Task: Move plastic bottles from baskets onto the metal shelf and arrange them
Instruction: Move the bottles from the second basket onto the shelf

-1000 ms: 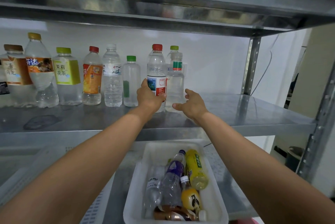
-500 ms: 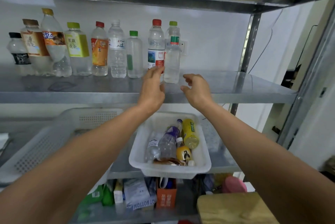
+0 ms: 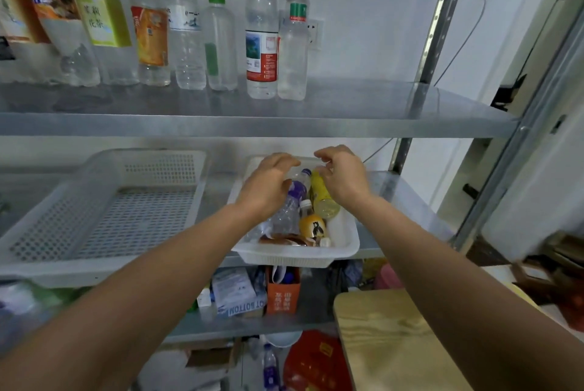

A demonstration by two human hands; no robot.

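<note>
A row of several upright plastic bottles lines the back of the metal shelf [image 3: 363, 112]; the red-capped bottle [image 3: 261, 36] and the green-capped clear bottle [image 3: 293, 42] stand at its right end. One level down, a small white basket [image 3: 344, 248] holds several lying bottles, among them a purple-labelled bottle [image 3: 295, 193], a yellow bottle [image 3: 322, 197] and a small orange bottle [image 3: 312, 226]. My left hand [image 3: 268, 185] hovers over the purple bottle with fingers apart. My right hand [image 3: 343, 177] hovers over the yellow bottle, fingers curled and apart. Neither hand holds anything.
A large white perforated basket [image 3: 104, 210] sits to the left on the lower shelf level, with no bottles in it. A steel upright [image 3: 436, 20] stands at the right. Below are packets, an orange box [image 3: 282, 295] and a wooden board [image 3: 398, 343].
Both hands have left the bottle row on the shelf and dropped down over the small basket. The view has tilted downward.
</note>
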